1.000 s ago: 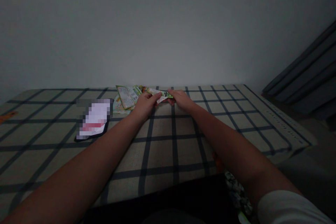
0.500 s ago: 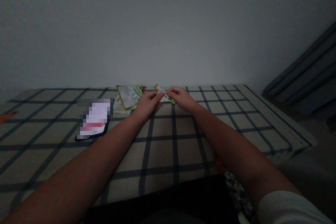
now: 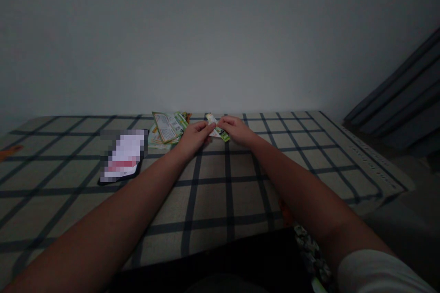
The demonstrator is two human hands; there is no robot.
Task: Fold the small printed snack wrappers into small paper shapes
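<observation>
A small green-and-white printed piece (image 3: 223, 135), paper or a flat packet, is pinched between my two hands above the far part of the table. My left hand (image 3: 194, 136) grips its left side, the thumb lying on top. On the right, my right hand (image 3: 237, 130) has its fingertips closed on the upper right edge. Part of the piece is hidden behind the fingers. Just left of my left hand lies a loose pile of similar green-and-white printed pieces (image 3: 167, 129), overlapping one another.
A phone (image 3: 128, 151) with a lit, blurred screen lies left of my left forearm. The checked tablecloth (image 3: 213, 192) covers the table up to the pale wall (image 3: 220, 41). A dark pleated curtain (image 3: 409, 96) hangs at the right. Something orange (image 3: 11, 152) shows at the far left.
The printed piece has turned in my hands and shows more of its white and green face. My right hand's fingers have curled in slightly. The pile and phone have stayed put.
</observation>
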